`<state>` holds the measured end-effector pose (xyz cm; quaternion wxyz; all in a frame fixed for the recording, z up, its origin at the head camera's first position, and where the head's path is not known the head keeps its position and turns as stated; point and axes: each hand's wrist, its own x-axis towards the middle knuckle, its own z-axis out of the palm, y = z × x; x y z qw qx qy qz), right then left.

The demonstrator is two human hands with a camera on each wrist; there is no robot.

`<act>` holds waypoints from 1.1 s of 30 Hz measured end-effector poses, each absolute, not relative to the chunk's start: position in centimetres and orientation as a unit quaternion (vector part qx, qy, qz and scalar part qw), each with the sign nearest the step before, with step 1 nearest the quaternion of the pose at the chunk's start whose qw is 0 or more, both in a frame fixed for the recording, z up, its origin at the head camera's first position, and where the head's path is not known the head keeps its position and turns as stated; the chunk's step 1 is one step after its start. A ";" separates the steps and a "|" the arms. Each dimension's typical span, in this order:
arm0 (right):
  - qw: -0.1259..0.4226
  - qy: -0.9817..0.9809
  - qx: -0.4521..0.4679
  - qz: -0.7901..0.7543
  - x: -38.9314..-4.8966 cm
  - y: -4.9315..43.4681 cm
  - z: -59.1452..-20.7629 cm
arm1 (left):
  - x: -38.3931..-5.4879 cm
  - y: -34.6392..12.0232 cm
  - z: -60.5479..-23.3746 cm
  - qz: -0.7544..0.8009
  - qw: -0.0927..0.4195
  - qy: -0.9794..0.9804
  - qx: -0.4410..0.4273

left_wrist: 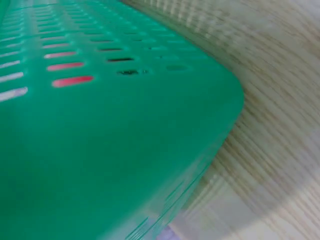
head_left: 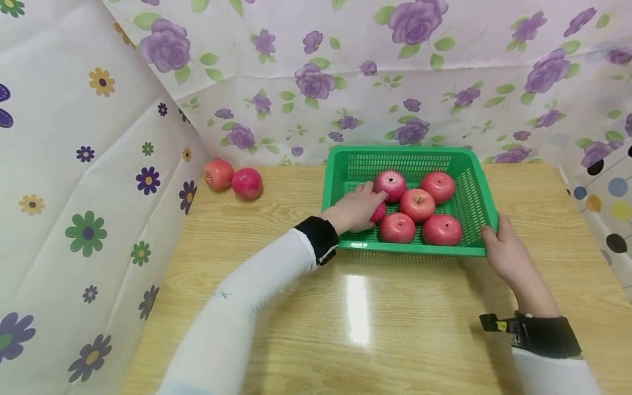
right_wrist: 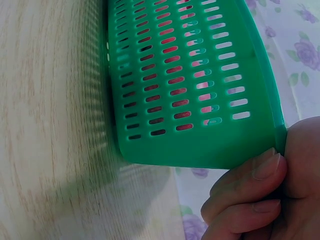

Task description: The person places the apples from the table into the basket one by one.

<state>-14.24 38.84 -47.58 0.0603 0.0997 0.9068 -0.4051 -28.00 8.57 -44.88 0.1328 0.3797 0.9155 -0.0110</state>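
Observation:
A green plastic basket (head_left: 410, 250) with slotted walls stands on the wooden table, holding several red apples (head_left: 442, 230) and a pomegranate (head_left: 390, 185) with its crown facing up. Inside its left end, my left hand (head_left: 356, 209) grips a deep pink pomegranate (head_left: 378, 213), mostly hidden under the fingers. The left wrist view shows only the basket's outer wall (left_wrist: 120, 130) and table. At the right end, my right hand (head_left: 508, 249) pinches the basket's rim near the front corner. Its curled fingers (right_wrist: 242, 195) press against the outside of the wall in the right wrist view.
Left of the basket, another apple (head_left: 219, 174) and a deep pink round fruit (head_left: 247, 184) sit side by side near the table's back left corner. Flowered sheeting (head_left: 316, 120) rises behind the wooden table (head_left: 296, 351) and along its left side.

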 end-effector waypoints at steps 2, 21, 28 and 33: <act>0.062 0.907 0.101 -0.404 -14.2 38.8 -47.5 | -28.0 8.6 -45.2 -0.016 0.126 0.916 0.381; 0.060 0.907 0.104 -0.404 -14.3 38.8 -47.4 | -28.5 9.1 -46.0 0.010 0.111 0.921 0.374; 0.058 0.908 0.100 -0.404 -14.3 38.8 -47.6 | -28.2 8.9 -45.5 0.008 0.119 0.918 0.379; 0.060 0.907 0.098 -0.405 -14.3 38.8 -47.6 | -28.2 8.7 -45.5 -0.003 0.132 0.918 0.374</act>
